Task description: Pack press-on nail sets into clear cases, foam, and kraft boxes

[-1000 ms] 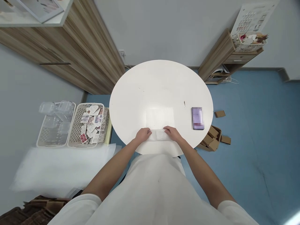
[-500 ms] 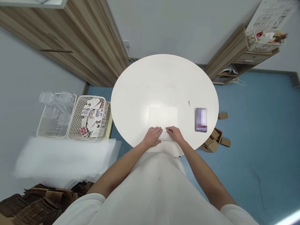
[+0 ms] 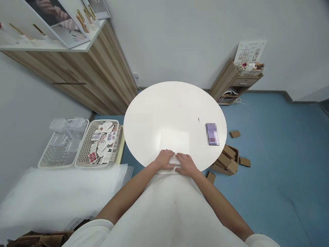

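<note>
A thin white foam sheet (image 3: 174, 141) lies flat on the round white table (image 3: 164, 106), near its front edge. My left hand (image 3: 165, 159) and my right hand (image 3: 185, 164) rest side by side on the sheet's near edge, fingers pressing down on a small folded white piece (image 3: 175, 160) between them. What lies under the palms is hidden.
A purple phone (image 3: 212, 134) lies at the table's right side. Left of the table stand a basket of printed cards (image 3: 102, 144) and a basket of clear plastic shells (image 3: 63, 140). White foam sheets (image 3: 59, 195) are stacked at lower left. Small cardboard boxes (image 3: 227, 161) sit on the blue floor.
My hands have come together at the sheet's near edge, from apart to almost touching. The view has tilted up and pulled back a little.
</note>
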Demonstrator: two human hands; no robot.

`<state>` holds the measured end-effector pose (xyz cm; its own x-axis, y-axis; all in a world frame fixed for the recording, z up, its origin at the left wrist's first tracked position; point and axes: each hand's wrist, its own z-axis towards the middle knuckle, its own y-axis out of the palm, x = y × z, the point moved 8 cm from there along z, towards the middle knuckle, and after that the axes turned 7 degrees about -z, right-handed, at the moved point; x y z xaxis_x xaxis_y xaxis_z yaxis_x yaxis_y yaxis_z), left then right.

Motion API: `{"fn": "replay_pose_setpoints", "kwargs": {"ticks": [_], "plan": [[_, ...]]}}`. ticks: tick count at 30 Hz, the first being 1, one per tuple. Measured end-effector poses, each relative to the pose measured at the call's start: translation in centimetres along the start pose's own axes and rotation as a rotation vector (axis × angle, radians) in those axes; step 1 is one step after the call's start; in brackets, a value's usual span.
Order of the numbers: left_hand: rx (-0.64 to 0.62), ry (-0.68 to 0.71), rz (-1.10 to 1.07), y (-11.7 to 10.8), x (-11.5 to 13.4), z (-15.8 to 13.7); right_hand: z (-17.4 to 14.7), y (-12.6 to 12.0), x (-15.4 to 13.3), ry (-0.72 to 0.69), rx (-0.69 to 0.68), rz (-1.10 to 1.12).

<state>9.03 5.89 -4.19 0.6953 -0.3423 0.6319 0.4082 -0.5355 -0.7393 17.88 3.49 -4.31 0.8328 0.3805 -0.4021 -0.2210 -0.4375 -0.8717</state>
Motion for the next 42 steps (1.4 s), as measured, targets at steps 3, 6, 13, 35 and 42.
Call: {"fn": "replay_pose_setpoints", "kwargs": {"ticks": [3, 6, 13, 35, 42], "plan": [[-0.024, 0.013, -0.012, 0.2, 0.2, -0.9, -0.8, 1.1, -0.2, -0.016, -0.006, 0.009], [-0.014, 0.028, -0.007, 0.3, 0.4, -1.2, -1.0, 1.2, 0.2, 0.042, 0.035, 0.04], [0.048, -0.029, -0.083, -1.5, -1.0, -0.7, 0.2, 0.2, 1.4, 0.136, 0.093, 0.152], [0.199, -0.499, -0.516, -1.2, -10.2, -1.1, 4.6, -0.5, 6.9, 0.287, -0.106, 0.398], [0.304, -0.609, -0.477, -1.6, -10.3, -2.0, 4.5, -0.2, 7.7, 0.359, -0.022, 0.406]]}}
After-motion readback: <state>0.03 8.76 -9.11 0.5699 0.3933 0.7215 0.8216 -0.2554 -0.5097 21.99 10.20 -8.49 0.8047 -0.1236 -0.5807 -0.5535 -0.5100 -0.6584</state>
